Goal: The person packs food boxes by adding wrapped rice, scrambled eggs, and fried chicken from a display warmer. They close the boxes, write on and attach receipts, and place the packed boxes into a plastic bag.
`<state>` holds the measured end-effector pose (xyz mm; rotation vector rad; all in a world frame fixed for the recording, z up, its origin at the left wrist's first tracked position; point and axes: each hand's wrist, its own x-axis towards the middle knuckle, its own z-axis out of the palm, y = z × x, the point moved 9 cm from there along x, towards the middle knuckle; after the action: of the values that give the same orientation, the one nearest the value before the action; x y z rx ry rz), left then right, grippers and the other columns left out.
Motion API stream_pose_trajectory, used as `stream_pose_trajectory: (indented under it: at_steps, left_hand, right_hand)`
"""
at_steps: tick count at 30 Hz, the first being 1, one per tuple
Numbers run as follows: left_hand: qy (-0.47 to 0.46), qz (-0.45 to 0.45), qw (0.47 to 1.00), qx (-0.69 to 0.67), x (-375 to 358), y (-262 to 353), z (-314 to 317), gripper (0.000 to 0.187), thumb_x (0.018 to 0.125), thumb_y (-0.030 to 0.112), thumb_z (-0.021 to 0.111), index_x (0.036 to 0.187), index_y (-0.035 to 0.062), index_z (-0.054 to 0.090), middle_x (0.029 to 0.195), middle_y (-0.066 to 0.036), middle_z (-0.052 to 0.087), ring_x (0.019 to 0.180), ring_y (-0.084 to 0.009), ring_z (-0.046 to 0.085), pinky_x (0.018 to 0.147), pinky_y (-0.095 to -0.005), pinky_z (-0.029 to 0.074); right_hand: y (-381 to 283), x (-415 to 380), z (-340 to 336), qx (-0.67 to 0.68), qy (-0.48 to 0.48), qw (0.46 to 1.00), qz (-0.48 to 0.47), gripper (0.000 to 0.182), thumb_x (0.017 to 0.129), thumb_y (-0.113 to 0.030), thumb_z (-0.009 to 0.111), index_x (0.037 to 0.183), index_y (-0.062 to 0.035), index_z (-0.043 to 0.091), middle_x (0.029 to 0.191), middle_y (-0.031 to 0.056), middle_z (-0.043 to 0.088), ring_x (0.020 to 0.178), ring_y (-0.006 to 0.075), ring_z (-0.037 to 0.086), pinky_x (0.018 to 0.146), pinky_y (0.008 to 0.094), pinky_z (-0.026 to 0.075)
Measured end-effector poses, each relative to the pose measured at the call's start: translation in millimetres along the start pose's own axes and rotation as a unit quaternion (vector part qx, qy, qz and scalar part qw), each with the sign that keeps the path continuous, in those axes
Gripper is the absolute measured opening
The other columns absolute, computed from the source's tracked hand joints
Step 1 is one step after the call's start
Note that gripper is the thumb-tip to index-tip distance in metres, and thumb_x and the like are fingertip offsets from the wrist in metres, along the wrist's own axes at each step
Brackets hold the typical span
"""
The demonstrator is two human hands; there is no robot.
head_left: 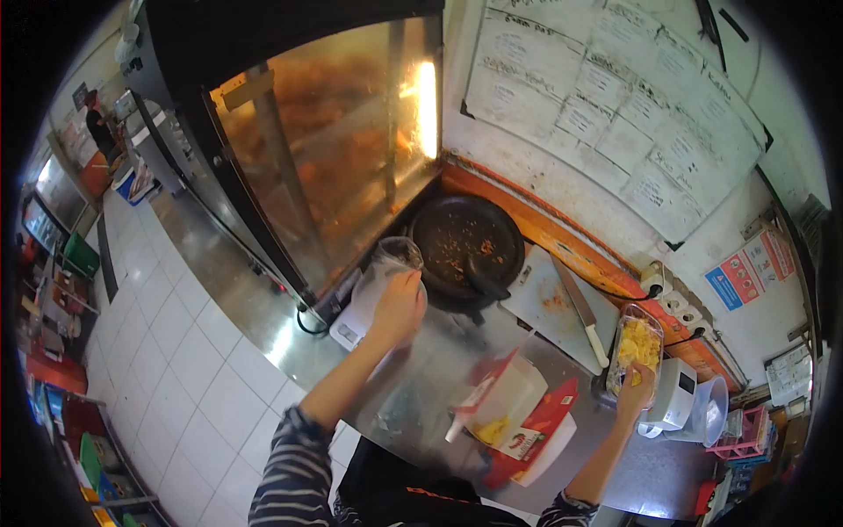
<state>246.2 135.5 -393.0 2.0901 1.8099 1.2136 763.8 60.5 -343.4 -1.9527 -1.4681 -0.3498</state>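
Observation:
My left hand (398, 309) is closed on the edge of a clear plastic bag (399, 253), which stands over a white kitchen scale (349, 327). On the right, my right hand (638, 386) reaches into a clear plastic tub (654, 327) of yellow food pieces (639, 344). Its fingers are bent down onto the pieces and look closed on some. Between my arms on the steel counter, an open red-and-white paper food box (518, 400) holds a little yellow food (492, 431).
A dark round stone mortar (452, 237) with a pestle stands at the back. Beside it, a knife (581, 303) lies on a white cutting board (537, 285). A lit glass display cabinet (325, 132) rises at left. A second white device (674, 395) and wall sockets (680, 307) are at right.

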Motion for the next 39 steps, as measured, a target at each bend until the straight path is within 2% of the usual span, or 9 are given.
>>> stream_pose_trajectory:
  at_steps: [6, 11, 15, 21, 22, 25, 34, 37, 39]
  left_hand:
    - [-0.332, -0.099, 0.915, 0.207, 80.5, -103.5, 81.2, 0.021, 0.085, 0.013, 0.051, 0.097, 0.0013, 0.064, 0.095, -0.019, 0.062, 0.095, -0.0345, 0.058, 0.081, -0.0397, 0.046]
    - [-0.103, -0.053, 0.956, -0.27, 48.6, -42.7, -12.3, 0.035, 0.094, 0.022, 0.045, 0.122, 0.0031, 0.055, 0.12, -0.02, 0.057, 0.113, -0.0314, 0.054, 0.093, -0.0349, 0.043]
    - [-0.225, -0.286, 0.504, -0.783, -42.4, 15.3, -32.5, 0.052, 0.097, 0.033, 0.032, 0.141, 0.0041, 0.031, 0.147, -0.01, 0.029, 0.133, -0.024, 0.032, 0.107, -0.0331, 0.025]
    - [-0.375, -0.194, 0.262, -0.868, -106.5, 8.7, -72.2, 0.059, 0.093, 0.036, 0.035, 0.142, 0.0038, 0.027, 0.147, -0.012, 0.028, 0.132, -0.0233, 0.032, 0.109, -0.0345, 0.024]
    - [-0.393, -0.199, 0.255, -0.86, -119.1, -2.7, -67.7, 0.059, 0.093, 0.036, 0.035, 0.142, 0.0038, 0.027, 0.147, -0.012, 0.028, 0.132, -0.0233, 0.032, 0.109, -0.0345, 0.024]
    - [-0.602, -0.132, 0.542, -0.572, -184.7, -32.5, -44.7, 0.066, 0.084, 0.04, 0.046, 0.138, 0.0043, 0.033, 0.143, -0.014, 0.034, 0.128, -0.0277, 0.036, 0.107, -0.0432, 0.026]
    - [-0.539, -0.17, 0.048, -0.823, -171.7, -42.5, -169.8, 0.073, 0.084, 0.054, 0.046, 0.141, 0.012, 0.029, 0.143, -0.016, 0.032, 0.129, -0.0366, 0.032, 0.107, -0.0565, 0.021]
    - [-0.532, -0.313, 0.196, -0.762, -156.8, -68.4, -228.1, 0.078, 0.084, 0.069, 0.034, 0.145, 0.0218, 0.021, 0.149, -0.014, 0.02, 0.133, -0.0413, 0.023, 0.106, -0.0592, 0.019]
    - [-0.52, -0.278, 0.174, -0.789, -135.3, -98.3, -253.6, 0.078, 0.082, 0.072, 0.028, 0.145, 0.0264, 0.018, 0.151, -0.012, 0.014, 0.134, -0.0431, 0.019, 0.105, -0.0618, 0.02]
  right_hand:
    - [-219.5, -64.8, -39.4, 0.297, -0.06, 0.953, 0.015, 0.006, 0.076, -0.005, 0.064, 0.077, -0.0018, 0.059, 0.081, 0.0094, 0.06, 0.076, 0.0234, 0.057, 0.07, 0.0315, 0.044]
    - [-343.5, -120.3, 22.4, 0.39, -0.216, 0.892, 0.072, 0.011, 0.081, -0.008, 0.065, 0.091, -0.0024, 0.063, 0.087, 0.0056, 0.063, 0.078, 0.0124, 0.057, 0.069, 0.0253, 0.045]
    - [-405.5, -149.8, 49.7, 0.392, -0.231, 0.886, 0.083, 0.028, 0.077, -0.011, 0.07, 0.102, -0.0038, 0.06, 0.088, 0.0053, 0.061, 0.08, 0.0152, 0.058, 0.068, 0.0274, 0.046]
    - [-452.8, -222.4, -1.5, 0.183, -0.054, 0.981, -0.027, 0.02, 0.067, -0.007, 0.07, 0.087, -0.0075, 0.064, 0.086, 0.0065, 0.059, 0.078, 0.0237, 0.056, 0.069, 0.0339, 0.044]
    - [-459.9, -235.8, -8.4, 0.176, -0.045, 0.983, -0.008, 0.02, 0.067, -0.007, 0.07, 0.087, -0.0075, 0.064, 0.086, 0.0065, 0.059, 0.078, 0.0237, 0.056, 0.069, 0.0339, 0.044]
    - [-493.2, -279.4, -39.1, 0.121, -0.009, 0.993, 0.013, 0.013, 0.067, -0.008, 0.069, 0.08, -0.0107, 0.065, 0.087, 0.0019, 0.061, 0.079, 0.0207, 0.056, 0.07, 0.0332, 0.039]
    - [-610.9, -361.3, -79.8, 0.009, 0.117, 0.99, 0.079, 0.027, 0.059, -0.027, 0.079, 0.082, -0.018, 0.067, 0.084, -0.0042, 0.059, 0.083, 0.0184, 0.052, 0.078, 0.0373, 0.025]
    - [-642.9, -358.7, -58.2, 0.063, 0.081, 0.989, 0.111, 0.021, 0.063, -0.025, 0.077, 0.079, -0.0164, 0.067, 0.084, -0.0039, 0.06, 0.081, 0.0178, 0.053, 0.078, 0.038, 0.026]
    - [-689.9, -356.6, -34.6, 0.049, 0.043, 0.997, 0.036, 0.015, 0.066, -0.02, 0.075, 0.078, -0.017, 0.066, 0.08, -0.0046, 0.061, 0.079, 0.0155, 0.053, 0.075, 0.0373, 0.027]
